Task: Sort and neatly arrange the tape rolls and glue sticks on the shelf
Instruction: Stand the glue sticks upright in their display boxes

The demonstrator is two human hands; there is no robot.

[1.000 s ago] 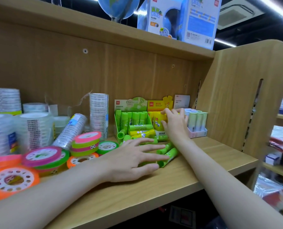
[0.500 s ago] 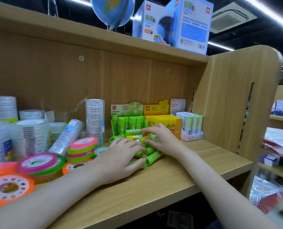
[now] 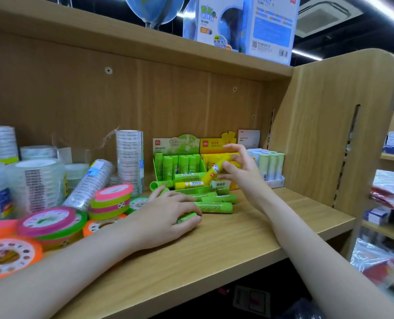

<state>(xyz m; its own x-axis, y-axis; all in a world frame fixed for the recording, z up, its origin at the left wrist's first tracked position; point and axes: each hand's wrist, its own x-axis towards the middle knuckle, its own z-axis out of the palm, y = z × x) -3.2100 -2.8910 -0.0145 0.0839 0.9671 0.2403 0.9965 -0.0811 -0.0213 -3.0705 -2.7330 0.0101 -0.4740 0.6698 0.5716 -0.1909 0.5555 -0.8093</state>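
Observation:
My right hand [image 3: 239, 173] pinches a yellow glue stick [image 3: 215, 169], tilted, in front of the yellow display box [image 3: 214, 143]. My left hand [image 3: 168, 215] lies on the wooden shelf [image 3: 249, 238], fingers curled round a green glue stick [image 3: 188, 217]. More green glue sticks [image 3: 214, 203] lie loose between the hands. A green display box [image 3: 177, 162] holds upright green sticks, with a yellow stick [image 3: 189, 184] lying at its front. Coloured tape rolls [image 3: 109, 201] and clear tape stacks [image 3: 129, 157] crowd the left.
A white tray of pale glue sticks [image 3: 272, 166] stands at the back right by the shelf's side panel [image 3: 329, 134]. A globe [image 3: 154, 8] and its boxes [image 3: 244, 24] sit on the shelf above. Other shelves with goods are at far right.
My right hand has lifted from the loose pile with a yellow glue stick, up toward the yellow box. My left hand has closed round a green stick.

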